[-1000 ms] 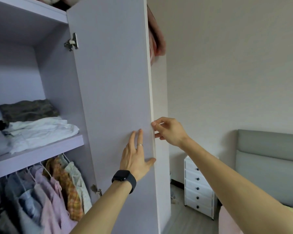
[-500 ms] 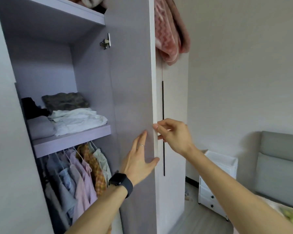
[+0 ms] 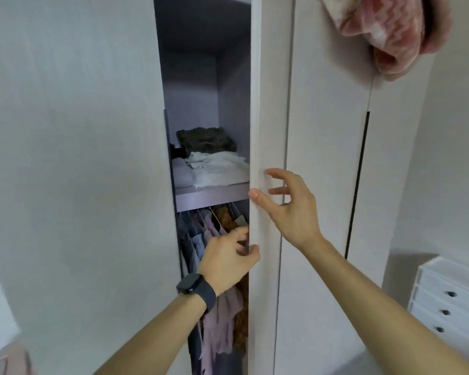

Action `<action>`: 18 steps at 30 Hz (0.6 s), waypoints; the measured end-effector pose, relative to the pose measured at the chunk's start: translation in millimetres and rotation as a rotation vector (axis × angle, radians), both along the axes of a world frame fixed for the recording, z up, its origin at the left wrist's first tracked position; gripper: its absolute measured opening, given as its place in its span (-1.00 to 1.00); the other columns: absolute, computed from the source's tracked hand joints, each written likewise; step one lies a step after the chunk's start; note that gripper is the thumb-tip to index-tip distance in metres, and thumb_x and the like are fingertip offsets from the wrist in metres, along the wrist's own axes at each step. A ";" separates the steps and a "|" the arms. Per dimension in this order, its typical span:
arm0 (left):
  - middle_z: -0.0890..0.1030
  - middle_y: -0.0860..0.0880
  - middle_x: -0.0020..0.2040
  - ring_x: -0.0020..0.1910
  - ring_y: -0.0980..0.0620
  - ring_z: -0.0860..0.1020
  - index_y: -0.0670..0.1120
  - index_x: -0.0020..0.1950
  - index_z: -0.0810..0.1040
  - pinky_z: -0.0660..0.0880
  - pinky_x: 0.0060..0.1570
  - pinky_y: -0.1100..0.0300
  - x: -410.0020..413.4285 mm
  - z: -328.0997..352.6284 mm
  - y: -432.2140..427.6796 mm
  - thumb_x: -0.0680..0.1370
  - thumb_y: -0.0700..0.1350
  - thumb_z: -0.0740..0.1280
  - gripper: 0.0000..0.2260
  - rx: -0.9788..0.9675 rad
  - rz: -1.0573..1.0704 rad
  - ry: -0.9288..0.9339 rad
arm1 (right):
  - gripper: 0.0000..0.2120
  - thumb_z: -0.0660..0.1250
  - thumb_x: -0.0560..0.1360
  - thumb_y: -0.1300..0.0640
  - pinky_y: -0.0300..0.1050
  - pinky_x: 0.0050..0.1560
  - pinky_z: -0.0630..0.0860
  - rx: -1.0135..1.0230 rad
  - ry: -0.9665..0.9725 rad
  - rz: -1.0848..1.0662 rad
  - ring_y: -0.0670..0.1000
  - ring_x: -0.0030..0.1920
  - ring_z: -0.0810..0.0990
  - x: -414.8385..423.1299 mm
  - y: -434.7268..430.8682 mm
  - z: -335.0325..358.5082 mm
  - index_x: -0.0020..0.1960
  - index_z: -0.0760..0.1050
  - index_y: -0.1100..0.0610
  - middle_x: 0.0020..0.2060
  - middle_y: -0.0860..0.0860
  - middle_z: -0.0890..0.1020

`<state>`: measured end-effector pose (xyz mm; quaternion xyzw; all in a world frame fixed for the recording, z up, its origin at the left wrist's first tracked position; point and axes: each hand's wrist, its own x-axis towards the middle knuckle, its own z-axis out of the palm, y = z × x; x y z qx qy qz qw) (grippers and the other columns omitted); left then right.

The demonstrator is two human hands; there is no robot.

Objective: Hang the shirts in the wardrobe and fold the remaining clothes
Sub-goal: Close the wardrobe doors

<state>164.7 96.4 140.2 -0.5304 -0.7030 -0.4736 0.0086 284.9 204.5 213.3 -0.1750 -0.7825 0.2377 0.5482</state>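
Head view, wardrobe door (image 3: 266,104): almost closed, with a narrow gap on its left.
Left hand (image 3: 228,257): pinches the door's edge, fingers curled behind it and thumb on the front; black watch (image 3: 195,286) on the wrist.
Right hand (image 3: 293,209): higher on the same door, thumb on the edge, fingers spread and relaxed, holding nothing.
Hung shirts (image 3: 217,318): inside the gap, under the shelf (image 3: 211,197).
Folded clothes (image 3: 220,169): on the shelf.
Pink blanket (image 3: 390,31): hangs over the wardrobe top.
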 end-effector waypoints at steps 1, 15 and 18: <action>0.60 0.37 -0.25 -0.16 0.34 0.62 0.10 0.22 0.62 0.48 -0.04 0.52 -6.8 -1.9 -3.8 0.53 -0.07 0.41 -0.73 0.015 0.018 -0.031 | -0.50 0.43 0.45 -0.30 -0.17 0.05 0.61 0.044 -0.007 0.014 -0.21 0.14 0.55 -11.9 0.2 -0.2 0.33 0.38 -0.30 0.30 -0.25 0.44; 0.49 0.32 0.16 0.04 0.32 0.52 0.20 0.24 0.51 0.48 -0.04 0.41 -93.7 -5.7 -28.1 0.50 0.19 0.42 -0.67 0.005 0.424 -0.033 | -0.24 0.29 0.52 -0.32 -0.01 0.57 0.00 0.447 -0.090 0.126 -0.02 0.62 -0.11 -144.8 29.8 11.2 0.61 0.08 -0.17 0.63 0.01 -0.05; 0.35 0.31 0.27 0.17 0.34 0.44 0.22 0.40 0.33 0.36 -0.03 0.51 -103.6 -7.1 -26.9 0.44 0.21 0.47 -0.41 0.065 0.491 -0.094 | -0.23 0.30 0.51 -0.34 0.03 0.58 0.01 0.465 -0.066 0.106 -0.02 0.62 -0.15 -163.2 35.4 9.5 0.61 0.09 -0.17 0.63 0.03 -0.07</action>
